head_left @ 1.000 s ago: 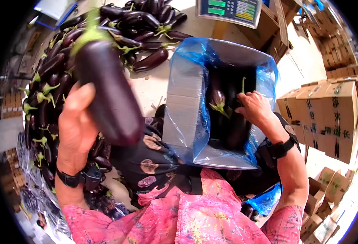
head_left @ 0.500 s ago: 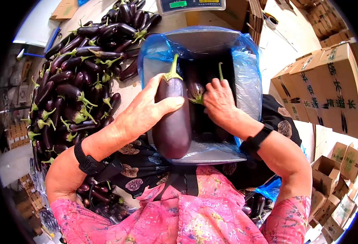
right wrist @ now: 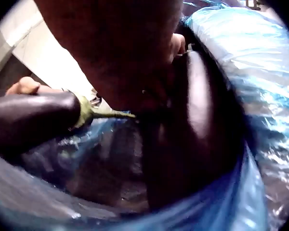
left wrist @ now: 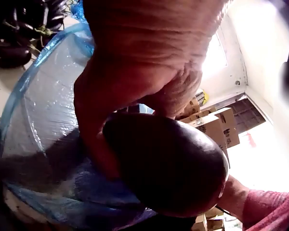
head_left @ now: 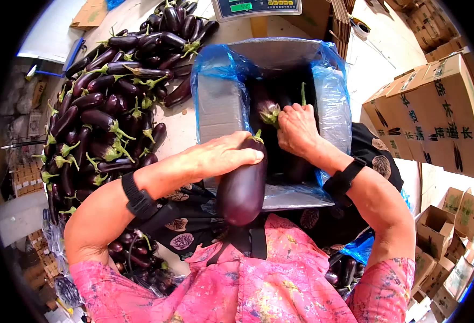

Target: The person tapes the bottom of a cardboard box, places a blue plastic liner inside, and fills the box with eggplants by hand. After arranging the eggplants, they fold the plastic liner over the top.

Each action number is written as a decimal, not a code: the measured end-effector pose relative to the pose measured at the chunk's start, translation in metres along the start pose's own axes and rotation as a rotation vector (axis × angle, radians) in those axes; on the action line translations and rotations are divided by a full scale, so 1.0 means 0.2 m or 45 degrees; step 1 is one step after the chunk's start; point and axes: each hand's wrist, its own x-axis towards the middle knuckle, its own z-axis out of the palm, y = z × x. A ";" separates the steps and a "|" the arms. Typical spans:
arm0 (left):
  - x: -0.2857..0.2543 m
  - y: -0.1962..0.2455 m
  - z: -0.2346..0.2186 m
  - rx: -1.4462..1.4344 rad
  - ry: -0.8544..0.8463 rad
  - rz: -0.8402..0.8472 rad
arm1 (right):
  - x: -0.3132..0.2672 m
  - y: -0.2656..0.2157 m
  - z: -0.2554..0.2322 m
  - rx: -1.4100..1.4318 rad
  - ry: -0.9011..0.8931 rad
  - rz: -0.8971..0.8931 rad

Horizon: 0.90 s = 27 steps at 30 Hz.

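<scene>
In the head view my left hand (head_left: pixel 220 156) grips a large dark eggplant (head_left: pixel 242 194) near its green stem, tilted over the box's near left edge. The left wrist view shows its rounded end (left wrist: pixel 168 163) below my hand (left wrist: pixel 144 57). Inside the box (head_left: pixel 220 105), lined with blue film (head_left: pixel 210 56), my right hand (head_left: pixel 301 134) has its fingers curled at the top of an eggplant (right wrist: pixel 202 96), close to another's green cap (head_left: pixel 269 113). My palm hides part of the grip. The left-hand eggplant's stem points toward my right hand in the right wrist view.
A large heap of eggplants (head_left: pixel 105 113) lies to the left. The scale display (head_left: pixel 255 7) stands beyond the box. Printed cartons (head_left: pixel 430 118) stand at the right, with smaller open boxes (head_left: pixel 435 229) below. More eggplants (head_left: pixel 140 258) lie near my left elbow.
My left hand has brought its eggplant from the left to the box, then lowered it slightly toward my body. My right hand has stayed inside the box, shifting little relative to it.
</scene>
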 end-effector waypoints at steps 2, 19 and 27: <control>0.06 0.04 0.00 0.013 -0.022 -0.070 | 0.01 0.02 0.00 0.051 -0.036 0.007; 0.37 -0.02 0.31 0.071 0.598 -0.073 | 0.01 0.05 -0.01 0.115 -0.059 0.025; 0.33 0.05 0.28 -0.010 0.521 -0.175 | -0.02 0.09 0.00 0.175 0.012 -0.012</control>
